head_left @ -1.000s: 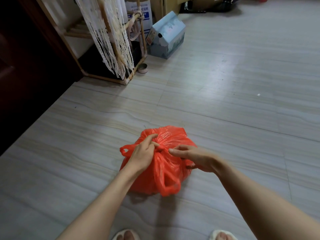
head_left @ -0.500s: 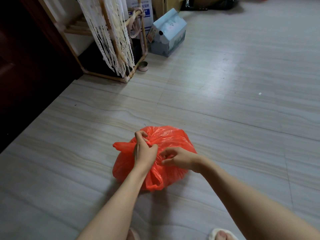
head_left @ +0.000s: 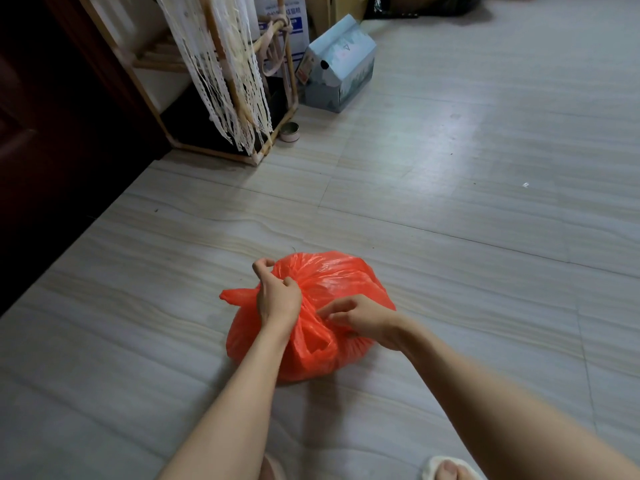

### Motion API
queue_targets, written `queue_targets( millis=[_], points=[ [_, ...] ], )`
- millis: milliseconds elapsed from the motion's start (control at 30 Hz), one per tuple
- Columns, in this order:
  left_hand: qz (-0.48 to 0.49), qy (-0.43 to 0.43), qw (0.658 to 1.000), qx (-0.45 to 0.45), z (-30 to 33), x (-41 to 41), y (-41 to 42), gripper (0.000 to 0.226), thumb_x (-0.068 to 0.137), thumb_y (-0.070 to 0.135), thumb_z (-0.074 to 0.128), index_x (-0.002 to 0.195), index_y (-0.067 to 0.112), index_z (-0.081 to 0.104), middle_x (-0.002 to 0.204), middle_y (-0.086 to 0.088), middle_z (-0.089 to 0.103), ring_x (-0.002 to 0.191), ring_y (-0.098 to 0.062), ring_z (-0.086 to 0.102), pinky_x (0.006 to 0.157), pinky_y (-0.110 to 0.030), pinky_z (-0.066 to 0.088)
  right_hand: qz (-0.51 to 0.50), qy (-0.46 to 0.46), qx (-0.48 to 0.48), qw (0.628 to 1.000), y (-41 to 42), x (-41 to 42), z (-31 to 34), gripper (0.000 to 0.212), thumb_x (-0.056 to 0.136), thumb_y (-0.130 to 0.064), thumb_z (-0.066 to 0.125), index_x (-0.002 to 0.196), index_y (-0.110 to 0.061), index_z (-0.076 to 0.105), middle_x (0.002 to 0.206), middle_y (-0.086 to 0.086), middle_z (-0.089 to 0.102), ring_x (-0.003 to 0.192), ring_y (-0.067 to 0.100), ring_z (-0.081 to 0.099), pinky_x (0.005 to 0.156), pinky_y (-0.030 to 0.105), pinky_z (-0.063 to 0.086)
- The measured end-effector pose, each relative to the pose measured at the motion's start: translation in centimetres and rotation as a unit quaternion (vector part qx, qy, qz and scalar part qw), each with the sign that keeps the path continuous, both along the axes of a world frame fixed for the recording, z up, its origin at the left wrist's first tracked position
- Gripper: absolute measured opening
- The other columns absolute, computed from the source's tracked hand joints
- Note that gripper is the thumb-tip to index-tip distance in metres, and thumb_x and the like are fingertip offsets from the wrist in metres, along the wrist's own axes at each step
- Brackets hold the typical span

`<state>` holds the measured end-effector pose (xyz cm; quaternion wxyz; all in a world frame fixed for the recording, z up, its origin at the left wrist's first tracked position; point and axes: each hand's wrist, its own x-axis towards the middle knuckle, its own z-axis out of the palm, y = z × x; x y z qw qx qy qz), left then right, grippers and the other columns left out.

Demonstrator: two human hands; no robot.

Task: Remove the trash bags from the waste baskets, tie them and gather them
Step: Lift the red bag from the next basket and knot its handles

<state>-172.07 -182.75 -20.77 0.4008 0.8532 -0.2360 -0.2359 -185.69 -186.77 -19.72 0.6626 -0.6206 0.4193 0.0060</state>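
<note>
The left hand (head_left: 277, 299) is curled over the gathered top of the red trash bag (head_left: 332, 282), thumb and fingers closed round a twist of plastic at the bag's neck, with the index finger crooked up and away from the rest; a loose ear of the bag sticks out from under the heel of this hand on its outer side. Its wrist is bent down, and the bare forearm runs back toward the lower edge of the view. Just beside it, on the near side of the neck, the right hand (head_left: 363, 318) lies over the bag with fingers bent and spread, the fingertips pinching at a fold of the plastic; how firmly it has hold cannot be told. That forearm comes in from the lower right, crossing low over the bag's flank. Below the two hands a handle loop of the bag hangs open. The bag itself sits bulging on the pale tiled floor (head_left: 450, 237), directly under both hands. Close behind the arms, a slippered toe (head_left: 446, 469) shows. Well beyond the grip stand a wooden rack (head_left: 277, 133) hung with white fringed cord, a small round tin (head_left: 289, 132) at its foot, and a light blue carton (head_left: 341, 64).
</note>
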Motion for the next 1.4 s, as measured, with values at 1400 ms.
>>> queue_targets(
  millis=[1400],
  points=[
    [-0.203,0.216,0.941,-0.164,0.9,0.4,1.2,0.050,0.070,-0.030,0.038,0.082,0.018,0.037,0.071,-0.002,0.042,0.052,0.005,0.048,0.044,-0.012,0.040,-0.116,-0.070,-0.178,0.975,0.5,2.1,-0.4,0.010,0.083,-0.012,0.060,0.083,-0.011,0.070,0.072,-0.005,0.059,0.072,0.008,0.048,0.067,0.020,0.037]
  ],
)
